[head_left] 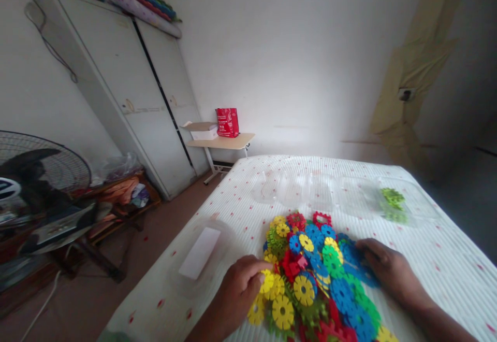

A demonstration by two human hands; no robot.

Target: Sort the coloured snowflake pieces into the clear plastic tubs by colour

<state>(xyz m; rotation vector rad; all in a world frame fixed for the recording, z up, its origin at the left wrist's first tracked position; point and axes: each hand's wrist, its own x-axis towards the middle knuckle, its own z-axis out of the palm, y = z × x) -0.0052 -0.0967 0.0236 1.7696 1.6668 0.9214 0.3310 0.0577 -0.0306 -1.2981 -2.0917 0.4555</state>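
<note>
A heap of plastic gear-shaped pieces (316,274) in yellow, red, blue and green lies on the white dotted bed cover (446,269). My left hand (236,293) is at the heap's left edge, its fingers pinched on a yellow gear piece (267,282). My right hand (388,269) rests on the heap's right side, fingers lying flat over blue pieces. Beyond the heap stands a row of clear plastic containers (310,189); the rightmost one (404,204) holds a few green pieces (393,202).
A clear lid with a white label (200,253) lies left of the heap. On the left stand a fan (34,176), a cluttered low table (116,197) and a grey wardrobe (128,93). A small side table (221,141) carries a red bag by the wall.
</note>
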